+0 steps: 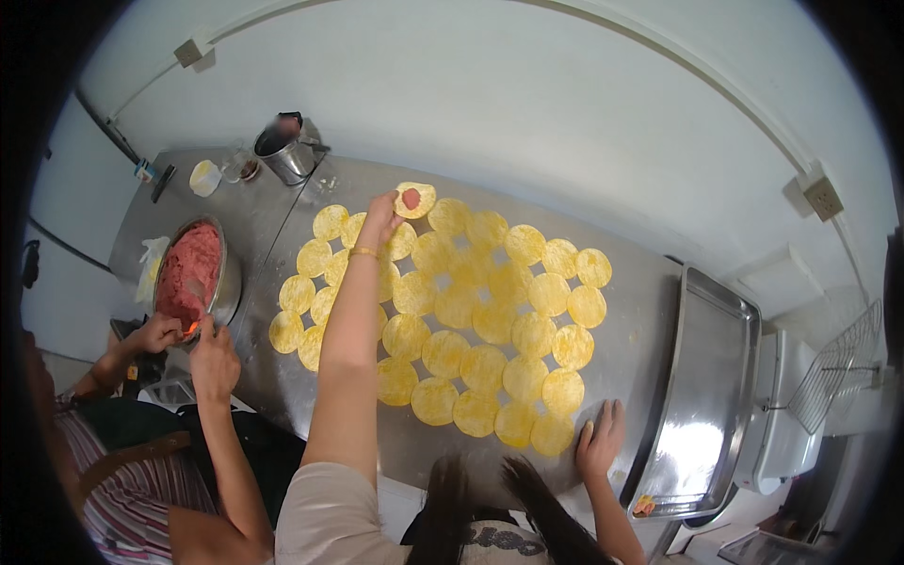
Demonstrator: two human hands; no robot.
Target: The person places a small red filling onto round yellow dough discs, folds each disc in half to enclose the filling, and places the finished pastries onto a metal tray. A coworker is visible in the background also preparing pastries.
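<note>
My left arm reaches far across the steel table. At its end, my left hand (381, 215) grips the edge of a thin yellow dough round (426, 211) with a lump of pink ground meat (411, 199) on it. It is at the far edge of the laid-out rounds; whether it is fully off the table I cannot tell. Many more flat yellow rounds (476, 367) lie close together in rows below and around my forearm, which hides some of them. Resting on the tabletop by the near right corner of the rows is my right hand (601, 443), open, fingers stretched out, holding nothing.
A co-worker's hands (215, 363) work at a metal bowl of pink ground meat (195, 268) on the left. Behind it stand a steel pitcher (285, 155), a glass jar (240, 166) and a white tub (204, 178). A large metal tray (702, 377) lies at the right edge.
</note>
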